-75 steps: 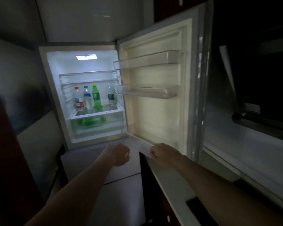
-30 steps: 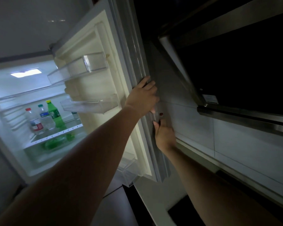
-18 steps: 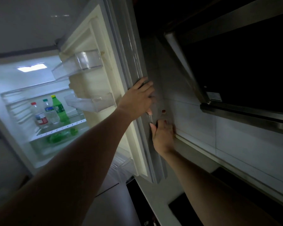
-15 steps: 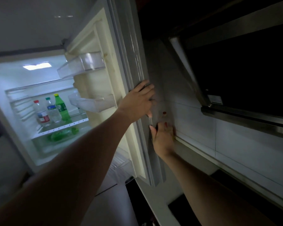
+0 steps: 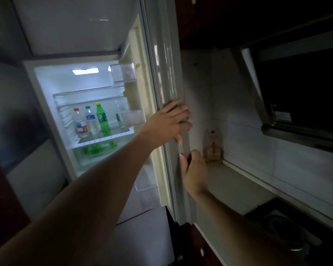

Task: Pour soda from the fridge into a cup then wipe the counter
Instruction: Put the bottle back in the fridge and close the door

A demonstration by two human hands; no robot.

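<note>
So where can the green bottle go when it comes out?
On the bare counter, between the yellowish bottle in the corner and the dark hob. The fridge shelf is crowded with bottles on its left half.

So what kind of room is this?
Most likely a home kitchen. There's an open fridge with drink bottles on its shelf, a counter beside it holding what looks like an oil bottle, and a dark range hood above. The left hand grips the fridge door.
</note>
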